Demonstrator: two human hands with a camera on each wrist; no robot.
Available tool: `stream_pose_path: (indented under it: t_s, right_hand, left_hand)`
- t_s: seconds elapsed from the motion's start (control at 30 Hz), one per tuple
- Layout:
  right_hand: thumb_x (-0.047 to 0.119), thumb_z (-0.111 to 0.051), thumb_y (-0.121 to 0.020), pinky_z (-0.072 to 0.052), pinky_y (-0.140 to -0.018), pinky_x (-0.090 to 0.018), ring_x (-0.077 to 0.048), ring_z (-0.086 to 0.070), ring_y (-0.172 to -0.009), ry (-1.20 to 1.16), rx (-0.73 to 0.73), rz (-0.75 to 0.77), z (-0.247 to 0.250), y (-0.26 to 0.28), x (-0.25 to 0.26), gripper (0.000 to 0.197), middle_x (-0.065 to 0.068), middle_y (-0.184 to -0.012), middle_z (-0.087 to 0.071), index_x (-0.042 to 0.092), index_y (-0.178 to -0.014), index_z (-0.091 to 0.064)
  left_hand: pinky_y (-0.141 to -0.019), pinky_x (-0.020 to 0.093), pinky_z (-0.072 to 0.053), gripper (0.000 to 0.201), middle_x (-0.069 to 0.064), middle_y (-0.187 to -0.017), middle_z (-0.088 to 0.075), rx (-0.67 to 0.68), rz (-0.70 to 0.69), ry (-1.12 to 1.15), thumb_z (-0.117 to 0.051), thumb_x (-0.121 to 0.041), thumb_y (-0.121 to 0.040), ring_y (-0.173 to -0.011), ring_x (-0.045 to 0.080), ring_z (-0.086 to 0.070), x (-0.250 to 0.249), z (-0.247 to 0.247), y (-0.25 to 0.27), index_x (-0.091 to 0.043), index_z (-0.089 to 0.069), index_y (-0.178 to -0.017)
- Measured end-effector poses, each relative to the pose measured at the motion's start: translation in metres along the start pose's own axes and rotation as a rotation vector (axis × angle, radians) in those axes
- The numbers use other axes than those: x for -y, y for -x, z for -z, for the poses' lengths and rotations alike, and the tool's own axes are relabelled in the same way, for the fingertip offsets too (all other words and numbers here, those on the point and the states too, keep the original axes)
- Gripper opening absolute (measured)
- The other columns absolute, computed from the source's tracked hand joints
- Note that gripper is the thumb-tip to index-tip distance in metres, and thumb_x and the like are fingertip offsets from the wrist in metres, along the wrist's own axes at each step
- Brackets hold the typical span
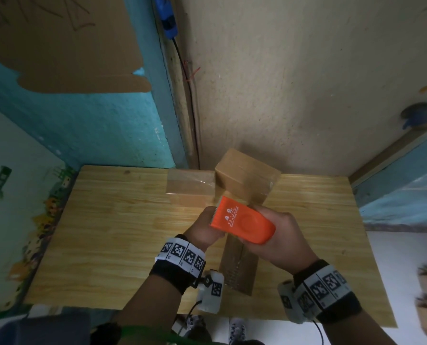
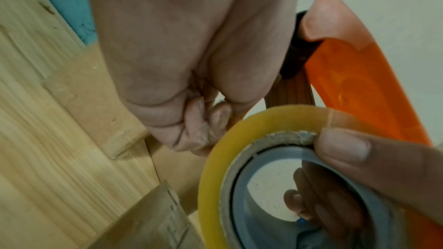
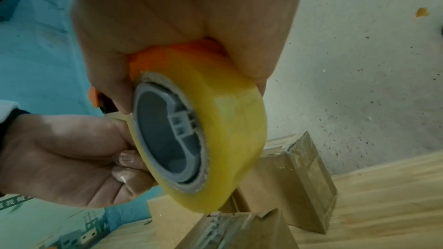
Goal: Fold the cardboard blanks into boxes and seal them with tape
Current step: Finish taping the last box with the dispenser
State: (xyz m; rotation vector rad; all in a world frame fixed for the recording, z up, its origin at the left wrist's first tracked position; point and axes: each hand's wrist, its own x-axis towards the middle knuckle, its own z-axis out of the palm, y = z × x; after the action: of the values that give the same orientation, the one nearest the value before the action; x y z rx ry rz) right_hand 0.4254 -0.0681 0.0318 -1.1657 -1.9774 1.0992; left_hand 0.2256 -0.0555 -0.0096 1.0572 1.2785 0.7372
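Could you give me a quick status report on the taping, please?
Right hand grips orange tape dispenser above the table. Left hand pinches at its toothed end. Box below awaits tape; two sealed boxes behind. Nothing in the way.

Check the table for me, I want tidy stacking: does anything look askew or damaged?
One sealed box at the back of the table sits tilted, propped on the flat box beside it. The tape roll has a ragged cardboard core edge. Otherwise nothing stands out; both hands hold the orange dispenser.
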Motion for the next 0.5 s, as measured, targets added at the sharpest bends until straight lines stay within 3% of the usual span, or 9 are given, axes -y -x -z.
stream_pose_path:
  t_s: [0.03,0.07,0.13,0.2,0.33,0.5]
  right_hand:
    - [0.025,-0.096,-0.074,-0.058,-0.082,-0.021,-0.002,-0.074,-0.098,0.010,0.000,0.002,-0.001,-0.001,-0.001,0.052,0.021,-0.107,-0.076,0.029,-0.120,-0.073]
    - [0.025,-0.096,-0.074,-0.059,-0.082,-0.024,-0.001,-0.074,-0.098,0.021,0.003,0.002,-0.002,-0.001,-0.003,0.052,0.021,-0.107,-0.076,0.030,-0.120,-0.073]
    - [0.026,-0.096,-0.073,-0.060,-0.082,-0.027,-0.001,-0.074,-0.097,0.027,0.011,-0.011,-0.003,-0.001,-0.006,0.052,0.020,-0.107,-0.076,0.030,-0.120,-0.073]
    - [0.026,-0.096,-0.074,-0.060,-0.083,-0.026,-0.001,-0.074,-0.098,0.019,0.012,-0.013,-0.003,0.000,-0.008,0.053,0.021,-0.108,-0.076,0.031,-0.120,-0.072]
    - [0.026,-0.096,-0.074,-0.059,-0.082,-0.023,-0.001,-0.074,-0.098,0.017,0.003,-0.010,-0.003,0.000,-0.007,0.052,0.020,-0.107,-0.076,0.030,-0.121,-0.072]
    - [0.025,-0.095,-0.073,-0.060,-0.081,-0.026,-0.001,-0.074,-0.096,0.018,0.003,-0.004,-0.005,-0.001,-0.005,0.052,0.020,-0.106,-0.077,0.030,-0.120,-0.073]
  left_hand:
    - [-0.067,0.009,-0.051,0.031,0.010,-0.080,-0.077,-0.040,0.018,0.027,-0.063,0.025,-0.084,-0.066,-0.008,-0.068,0.002,0.000,-0.002,0.020,-0.060,-0.114]
    - [-0.056,0.007,-0.048,0.020,0.005,-0.063,-0.073,-0.068,0.048,0.044,-0.059,0.025,-0.087,-0.052,-0.007,-0.065,0.004,0.000,-0.004,0.018,-0.063,-0.105]
    - [-0.044,0.007,-0.041,0.023,-0.007,-0.044,-0.062,-0.087,0.096,0.074,-0.054,0.019,-0.094,-0.040,-0.003,-0.059,0.010,-0.003,-0.004,-0.001,-0.064,-0.089]
    - [-0.042,0.008,-0.040,0.029,-0.008,-0.041,-0.058,-0.096,0.108,0.057,-0.051,0.020,-0.095,-0.038,-0.002,-0.056,0.014,-0.005,-0.003,-0.006,-0.062,-0.085]
    - [-0.045,0.009,-0.042,0.027,-0.009,-0.044,-0.061,-0.086,0.107,0.084,-0.054,0.021,-0.092,-0.042,-0.001,-0.059,0.014,-0.003,-0.001,-0.003,-0.066,-0.090]
    - [-0.043,0.012,-0.042,0.039,-0.007,-0.042,-0.059,-0.104,0.147,0.066,-0.059,0.017,-0.092,-0.041,0.004,-0.058,0.021,0.001,-0.011,-0.011,-0.058,-0.065]
